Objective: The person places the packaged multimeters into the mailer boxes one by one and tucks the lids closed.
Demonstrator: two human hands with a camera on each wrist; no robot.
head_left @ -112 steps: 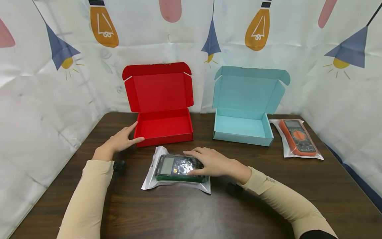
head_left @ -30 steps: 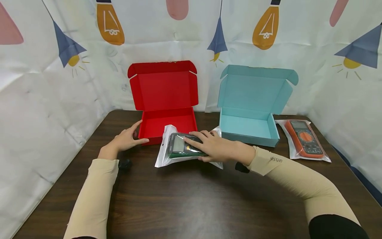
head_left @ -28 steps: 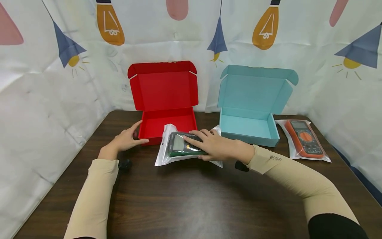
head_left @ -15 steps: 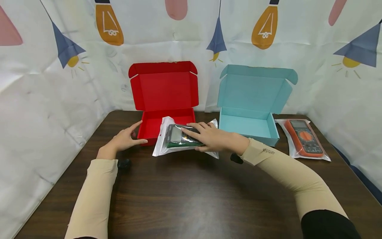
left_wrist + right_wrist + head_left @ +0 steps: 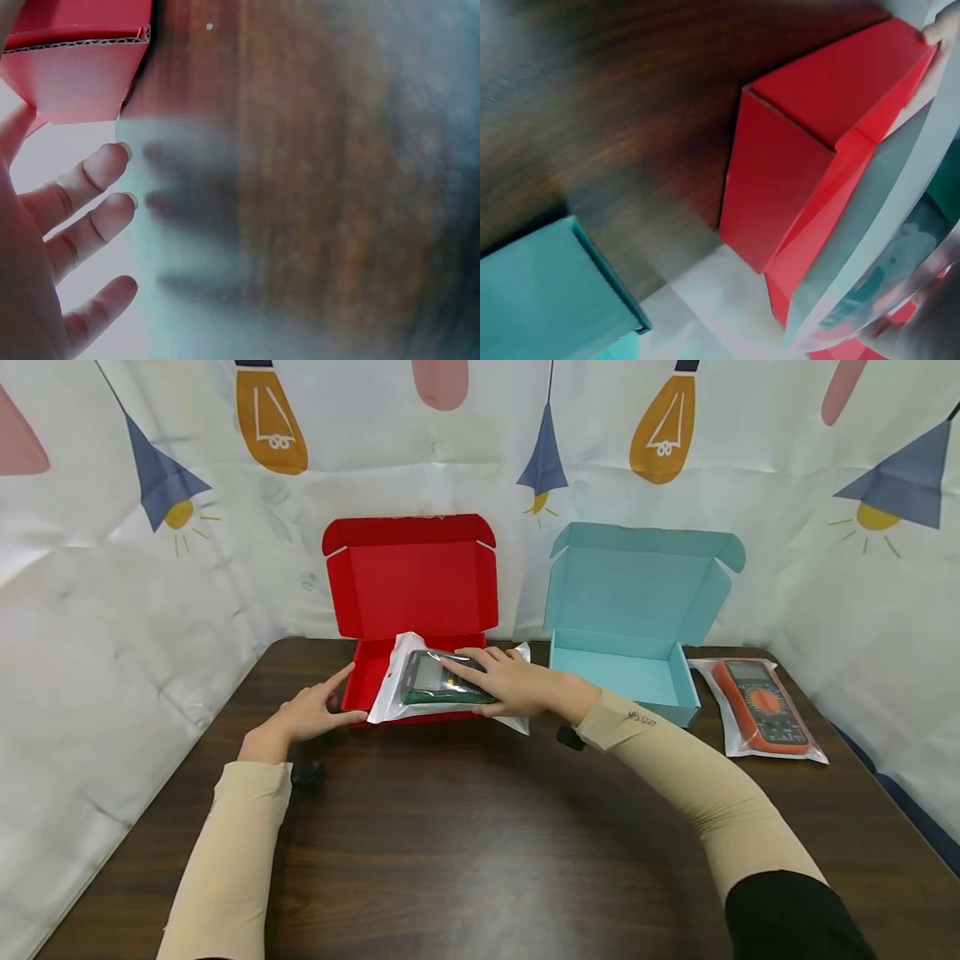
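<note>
A green-edged multimeter [image 5: 427, 678] in a clear plastic bag hangs tilted over the open red box [image 5: 412, 589], its lower part hidden by my hand. My right hand [image 5: 517, 681] grips it from above, fingers spread across its face and thumb at the near edge. At the red box's left front corner, my left hand [image 5: 300, 716] touches the wall with thumb and forefinger. Its other fingers stretch out straight beside the box wall [image 5: 79, 82] in the left wrist view. The right wrist view shows the bag [image 5: 900, 225] slanting over the red box wall [image 5: 776, 169].
An open light blue box [image 5: 611, 672] stands right of the red one. Beyond it lies a bagged orange multimeter [image 5: 761, 706] near the table's right edge. A printed white cloth [image 5: 450, 460] hangs behind the dark wooden table [image 5: 465, 852].
My right hand has lifted the bagged green multimeter off the table and carried it away from me, lately a little left, over the red box. My left hand stays at the box's corner.
</note>
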